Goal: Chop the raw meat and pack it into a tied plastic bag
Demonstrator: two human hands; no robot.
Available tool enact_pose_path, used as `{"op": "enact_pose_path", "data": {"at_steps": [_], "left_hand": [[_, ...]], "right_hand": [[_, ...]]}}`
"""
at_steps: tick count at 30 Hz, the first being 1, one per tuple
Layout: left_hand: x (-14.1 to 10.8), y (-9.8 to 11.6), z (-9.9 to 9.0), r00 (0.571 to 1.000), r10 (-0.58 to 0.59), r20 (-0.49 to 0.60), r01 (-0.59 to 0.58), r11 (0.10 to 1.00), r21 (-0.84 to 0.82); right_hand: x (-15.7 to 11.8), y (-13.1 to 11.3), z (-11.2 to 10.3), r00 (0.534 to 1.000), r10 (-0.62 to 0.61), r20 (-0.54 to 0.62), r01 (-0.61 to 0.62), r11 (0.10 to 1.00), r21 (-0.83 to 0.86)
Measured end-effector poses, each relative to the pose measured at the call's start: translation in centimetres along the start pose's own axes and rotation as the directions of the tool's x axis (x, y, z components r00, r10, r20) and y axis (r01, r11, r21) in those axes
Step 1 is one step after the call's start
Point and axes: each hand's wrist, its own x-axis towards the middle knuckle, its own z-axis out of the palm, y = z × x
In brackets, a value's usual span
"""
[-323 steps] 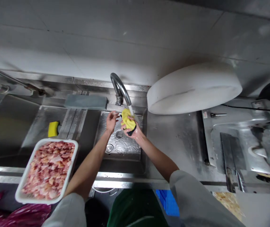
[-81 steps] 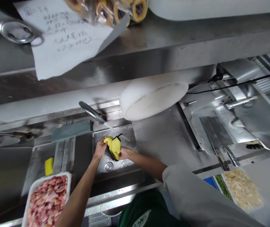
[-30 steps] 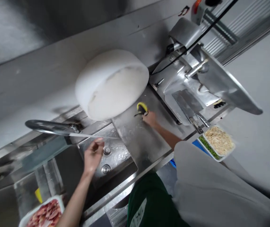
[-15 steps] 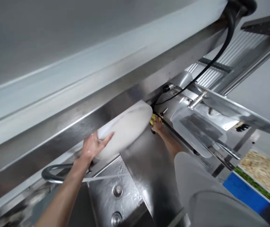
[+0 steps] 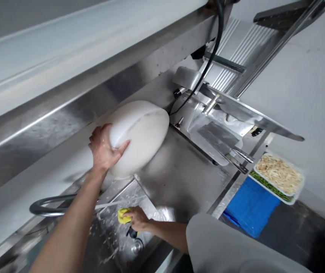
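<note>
My left hand (image 5: 103, 149) grips the edge of a thick round white chopping board (image 5: 148, 136), thumb on its face and fingers behind. The board stands tilted up on the steel counter by the wall. Lower down, my right hand (image 5: 138, 220) is closed on a yellow sponge (image 5: 124, 215) over the steel sink (image 5: 148, 203). A small black object (image 5: 132, 232) shows just under that hand; whether I hold it too is unclear. A thin stream of water (image 5: 105, 205) runs from the chrome tap (image 5: 48, 206), and the sink is wet and splashed.
A metal slicing machine (image 5: 216, 132) stands right of the board, with a black cable (image 5: 212, 60) hanging before it. Beyond are a white tray of pale shreds (image 5: 278, 172) and greens, and a blue crate (image 5: 251, 204). A steel shelf edge (image 5: 94, 102) runs overhead.
My right hand has moved with the sponge from beside the board's far edge down to the sink. The board now shows more of its face and rim. The view has shifted.
</note>
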Motion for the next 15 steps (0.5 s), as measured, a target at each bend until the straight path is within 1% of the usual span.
{"op": "enact_pose_path", "data": {"at_steps": [1, 2, 3, 4, 5, 6, 7, 8, 9, 10, 11, 12, 13, 14, 15], "left_hand": [[-0.2, 0.1, 0.0, 1.000, -0.002, 0.002, 0.002, 1.000, -0.009], [-0.5, 0.1, -0.1, 1.000, -0.001, 0.001, 0.001, 1.000, -0.020], [-0.9, 0.0, -0.2, 1.000, 0.000, -0.006, 0.000, 1.000, -0.031], [-1.3, -0.1, -0.3, 1.000, -0.002, -0.015, 0.001, 0.999, -0.040], [-1.8, -0.3, -0.4, 1.000, -0.005, -0.024, 0.003, 0.999, -0.048], [-2.2, -0.5, -0.5, 0.999, -0.009, -0.032, 0.007, 0.998, -0.055], [-2.7, -0.8, -0.6, 0.999, -0.013, -0.040, 0.010, 0.998, -0.062], [-3.2, -1.1, -0.7, 0.999, -0.014, -0.047, 0.011, 0.998, -0.069], [-3.7, -1.4, -0.8, 0.999, -0.012, -0.053, 0.008, 0.997, -0.075], [-4.2, -1.7, -0.8, 0.998, -0.007, -0.058, 0.002, 0.997, -0.076], [-4.7, -2.0, -0.9, 0.998, -0.001, -0.066, -0.004, 0.997, -0.071], [-5.2, -2.3, -0.8, 0.997, 0.006, -0.074, -0.011, 0.998, -0.061], [-5.6, -2.6, -0.8, 0.996, 0.013, -0.084, -0.017, 0.999, -0.049], [-6.1, -2.8, -0.7, 0.995, 0.017, -0.097, -0.020, 0.999, -0.035], [-6.5, -3.0, -0.6, 0.994, 0.017, -0.110, -0.020, 1.000, -0.023]], "right_hand": [[-0.7, 0.4, -1.1, 0.997, 0.076, 0.003, -0.076, 0.996, 0.040], [-1.7, 1.7, -2.8, 0.990, 0.142, -0.004, -0.142, 0.987, 0.075], [-3.0, 3.7, -5.2, 0.982, 0.185, -0.024, -0.182, 0.978, 0.102], [-4.4, 6.3, -8.1, 0.977, 0.206, -0.049, -0.200, 0.974, 0.107], [-5.8, 9.4, -11.3, 0.963, 0.253, -0.087, -0.242, 0.963, 0.122], [-7.1, 12.9, -14.7, 0.935, 0.326, -0.140, -0.306, 0.941, 0.145], [-8.3, 16.4, -17.9, 0.876, 0.439, -0.199, -0.412, 0.897, 0.162], [-9.2, 19.8, -20.8, 0.830, 0.507, -0.230, -0.483, 0.862, 0.156], [-9.8, 22.8, -23.2, 0.796, 0.549, -0.257, -0.529, 0.836, 0.146], [-10.1, 25.2, -24.8, 0.757, 0.589, -0.283, -0.580, 0.805, 0.124], [-10.1, 26.8, -25.6, 0.711, 0.624, -0.324, -0.634, 0.768, 0.089], [-9.9, 27.5, -25.4, 0.685, 0.641, -0.347, -0.665, 0.744, 0.063], [-9.4, 27.3, -24.3, 0.680, 0.643, -0.353, -0.676, 0.736, 0.037], [-8.8, 26.1, -22.5, 0.708, 0.623, -0.334, -0.656, 0.754, 0.016], [-8.0, 24.1, -20.0, 0.760, 0.583, -0.287, -0.608, 0.794, 0.002]]}}
